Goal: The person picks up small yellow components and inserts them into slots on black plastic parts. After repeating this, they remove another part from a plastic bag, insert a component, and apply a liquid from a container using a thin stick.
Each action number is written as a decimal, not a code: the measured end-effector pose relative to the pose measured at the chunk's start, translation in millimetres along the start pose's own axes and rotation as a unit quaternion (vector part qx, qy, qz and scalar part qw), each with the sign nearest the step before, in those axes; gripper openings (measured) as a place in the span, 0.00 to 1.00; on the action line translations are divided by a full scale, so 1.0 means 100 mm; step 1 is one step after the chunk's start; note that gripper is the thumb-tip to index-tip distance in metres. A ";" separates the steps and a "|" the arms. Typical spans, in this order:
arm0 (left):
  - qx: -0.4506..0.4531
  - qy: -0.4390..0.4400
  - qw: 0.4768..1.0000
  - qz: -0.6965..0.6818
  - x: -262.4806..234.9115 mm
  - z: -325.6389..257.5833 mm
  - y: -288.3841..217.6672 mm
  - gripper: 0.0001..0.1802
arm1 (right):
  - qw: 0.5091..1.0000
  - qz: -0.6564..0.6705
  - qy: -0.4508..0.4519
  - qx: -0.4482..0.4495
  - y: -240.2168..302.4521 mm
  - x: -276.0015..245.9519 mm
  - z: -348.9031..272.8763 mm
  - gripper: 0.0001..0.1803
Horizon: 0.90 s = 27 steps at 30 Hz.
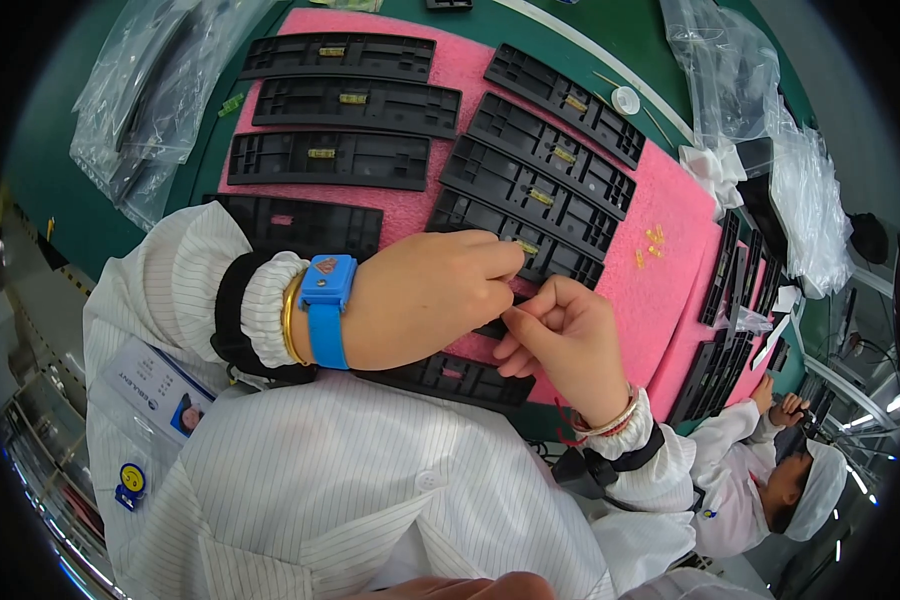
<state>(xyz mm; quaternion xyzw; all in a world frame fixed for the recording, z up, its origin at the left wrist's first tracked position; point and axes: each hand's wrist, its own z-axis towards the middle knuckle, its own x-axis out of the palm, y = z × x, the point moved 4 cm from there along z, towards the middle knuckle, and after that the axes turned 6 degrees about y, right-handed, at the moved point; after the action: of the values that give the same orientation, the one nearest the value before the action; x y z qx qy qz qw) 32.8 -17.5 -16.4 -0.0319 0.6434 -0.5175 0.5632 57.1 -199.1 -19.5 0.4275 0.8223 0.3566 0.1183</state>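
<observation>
My left hand, with a blue wrist strap, is closed with its fingertips pinched together. Close against it, my right hand also has thumb and index finger pressed together. Anything in either pinch is hidden. Both hands are over a black plastic panel that they mostly cover. Just beyond lies a ribbed black panel with a small yellow-green vial in its slot. Nearer me, another black panel has an opening that shows pink, as does the panel by my left wrist.
Several more black panels with vials lie in two columns on pink foam. Loose yellow pieces sit at right, near a small white cup. Clear plastic bags lie at far left. A co-worker is at right.
</observation>
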 end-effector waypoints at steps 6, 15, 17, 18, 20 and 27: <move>-0.003 0.020 1.000 0.023 0.00 0.00 -0.01 0.05 | 1.000 -0.006 0.004 -0.007 0.00 0.00 0.01 0.08; 0.000 0.026 0.999 0.026 0.02 -0.01 0.00 0.06 | 1.000 -0.011 -0.001 -0.027 -0.05 0.03 0.02 0.08; 0.000 0.024 0.999 0.023 0.02 -0.02 0.00 0.07 | 1.000 -0.006 0.003 -0.019 -0.03 0.04 0.02 0.08; -0.001 0.025 1.000 0.019 0.02 -0.02 0.00 0.07 | 1.000 -0.002 0.009 -0.017 -0.05 0.04 0.02 0.08; -0.003 0.031 0.999 0.014 0.02 -0.03 0.00 0.08 | 1.000 -0.002 0.010 -0.017 -0.06 0.03 0.02 0.08; -0.012 0.026 1.000 -0.011 0.02 -0.03 0.03 0.08 | 1.000 0.008 0.014 -0.021 -0.09 0.00 0.04 0.08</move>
<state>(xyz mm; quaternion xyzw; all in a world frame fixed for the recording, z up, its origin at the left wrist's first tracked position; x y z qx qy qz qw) 31.3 -15.8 -20.6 -0.0321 0.6639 -0.5162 0.5402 53.3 -200.2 -28.6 0.4264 0.8129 0.3804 0.1126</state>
